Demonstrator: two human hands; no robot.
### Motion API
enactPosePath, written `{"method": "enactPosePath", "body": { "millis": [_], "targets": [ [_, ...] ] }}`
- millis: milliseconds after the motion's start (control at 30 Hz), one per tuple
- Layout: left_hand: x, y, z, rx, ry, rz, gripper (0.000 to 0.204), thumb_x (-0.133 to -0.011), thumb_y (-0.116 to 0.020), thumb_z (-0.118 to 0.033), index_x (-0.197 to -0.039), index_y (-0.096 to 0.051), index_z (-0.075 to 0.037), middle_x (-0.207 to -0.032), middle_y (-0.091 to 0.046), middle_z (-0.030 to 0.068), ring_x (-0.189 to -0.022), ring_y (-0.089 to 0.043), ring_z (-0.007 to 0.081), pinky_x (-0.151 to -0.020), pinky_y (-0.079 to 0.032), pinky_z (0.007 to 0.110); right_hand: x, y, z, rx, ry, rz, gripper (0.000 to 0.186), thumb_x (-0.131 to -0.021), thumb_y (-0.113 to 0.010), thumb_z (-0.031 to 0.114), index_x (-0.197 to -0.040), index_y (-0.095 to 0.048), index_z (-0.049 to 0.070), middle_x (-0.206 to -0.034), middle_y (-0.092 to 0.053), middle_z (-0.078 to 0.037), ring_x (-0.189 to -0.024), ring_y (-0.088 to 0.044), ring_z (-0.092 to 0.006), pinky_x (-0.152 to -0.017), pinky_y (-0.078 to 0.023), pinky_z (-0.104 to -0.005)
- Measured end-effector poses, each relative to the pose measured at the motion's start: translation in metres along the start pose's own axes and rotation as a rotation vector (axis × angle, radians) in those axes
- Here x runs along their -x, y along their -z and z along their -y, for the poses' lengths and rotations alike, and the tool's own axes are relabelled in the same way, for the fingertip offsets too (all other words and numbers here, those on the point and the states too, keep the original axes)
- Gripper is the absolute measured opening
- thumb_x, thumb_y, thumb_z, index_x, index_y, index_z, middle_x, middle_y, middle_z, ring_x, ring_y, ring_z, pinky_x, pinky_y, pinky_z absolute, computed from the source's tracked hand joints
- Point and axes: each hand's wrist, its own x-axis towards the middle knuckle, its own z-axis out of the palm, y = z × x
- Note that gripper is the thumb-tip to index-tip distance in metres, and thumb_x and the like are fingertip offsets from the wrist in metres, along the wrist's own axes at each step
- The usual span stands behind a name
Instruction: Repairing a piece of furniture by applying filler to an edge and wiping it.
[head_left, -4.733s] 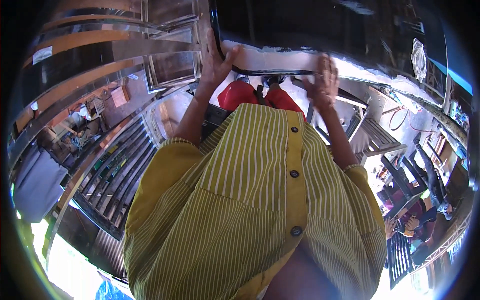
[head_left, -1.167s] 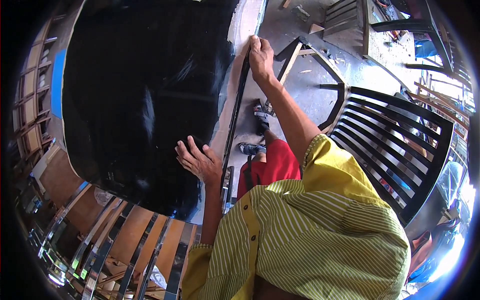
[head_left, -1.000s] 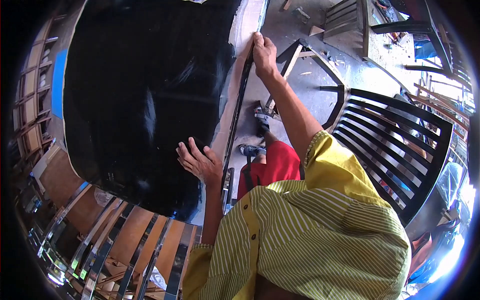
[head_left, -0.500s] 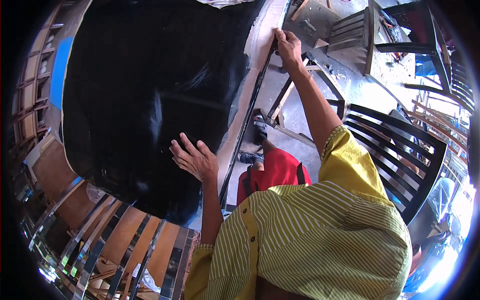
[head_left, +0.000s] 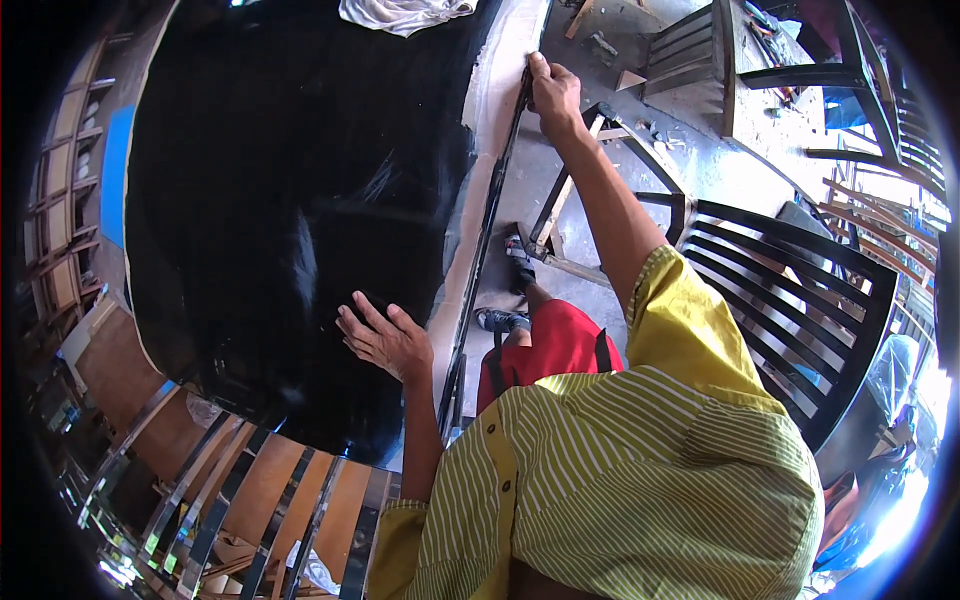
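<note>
Right hand (head_left: 556, 92) has slid further up that glossy black surface (head_left: 250, 170), curled at its edge (can't tell what's gripped), empty left hand (head_left: 388, 338) spread open on top.

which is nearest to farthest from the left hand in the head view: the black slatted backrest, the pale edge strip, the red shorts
From the left hand:
1. Pale edge strip, just right, along the black panel.
2. Red shorts, farther right, past the panel's edge.
3. Black slatted backrest, farthest right.

Glossy black tabletop (head_left: 270, 200), crumpled cloth (head_left: 405, 10)
</note>
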Motion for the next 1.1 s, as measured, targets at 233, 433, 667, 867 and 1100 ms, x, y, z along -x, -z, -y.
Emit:
{"method": "enactPosePath", "body": {
  "millis": [233, 433, 667, 867, 1100],
  "targets": [
    [0.0, 0.0, 0.001, 0.011, 0.022, 0.005, 0.048, -0.089, -0.031, -0.035, -0.13, -0.031, -0.01, -0.133, -0.022, 0.0163, -0.127, -0.018, 0.0303, -0.102, -0.016, 0.048, 0.006, 0.009, 0.032, 0.41, 0.119, -0.065, 0.038, -0.08, -0.052, 0.04, -0.084, -0.062, 0.004, -0.085, -0.06, -0.018, -0.08, -0.058, -0.0325, -0.074, -0.043, -0.0398],
    [0.001, -0.001, -0.002, 0.035, 0.034, 0.044, 0.05, -0.09, -0.024, -0.04, -0.131, -0.029, -0.012, -0.135, -0.02, 0.0153, -0.127, -0.016, 0.0301, -0.103, -0.013, 0.048, 0.013, -0.028, 0.059, 0.67, 0.837, -0.193, 0.04, -0.075, -0.059, 0.027, -0.111, -0.051, 0.015, -0.101, -0.05, -0.015, -0.092, -0.048, -0.033, -0.077, -0.041, -0.0426],
    [0.0, -0.003, 0.001, 0.019, 0.024, 0.039, 0.051, -0.09, -0.023, -0.041, -0.131, -0.029, -0.012, -0.134, -0.021, 0.0157, -0.127, -0.017, 0.031, -0.102, -0.015, 0.049, 0.079, -0.091, 0.038, 0.733, 1.18, 0.151, 0.038, -0.073, -0.059, 0.023, -0.109, -0.053, 0.011, -0.107, -0.046, -0.015, -0.108, -0.04, -0.0339, -0.091, -0.031, -0.0449],
    [0.0, 0.002, 0.0, 0.036, 0.006, 0.013, 0.049, -0.089, -0.031, -0.035, -0.131, -0.029, -0.01, -0.133, -0.021, 0.0161, -0.126, -0.019, 0.0312, -0.101, -0.017, 0.049, 0.144, -0.044, 0.004, 0.714, 1.136, 0.394, 0.033, -0.08, -0.052, 0.022, -0.11, -0.052, 0.008, -0.122, -0.039, -0.016, -0.121, -0.03, -0.0326, -0.1, -0.022, -0.0467],
    [0.0, -0.002, 0.002, 0.03, 0.018, 0.02, 0.049, -0.088, -0.035, -0.032, -0.131, -0.03, -0.009, -0.134, -0.018, 0.016, -0.126, -0.017, 0.031, -0.102, -0.016, 0.047, 0.196, 0.053, -0.045, 0.812, 1.019, 0.415, 0.037, -0.078, -0.053, 0.019, -0.114, -0.051, 0.009, -0.126, -0.038, -0.014, -0.121, -0.031, -0.0302, -0.098, -0.026, -0.0446]
  ]
}}
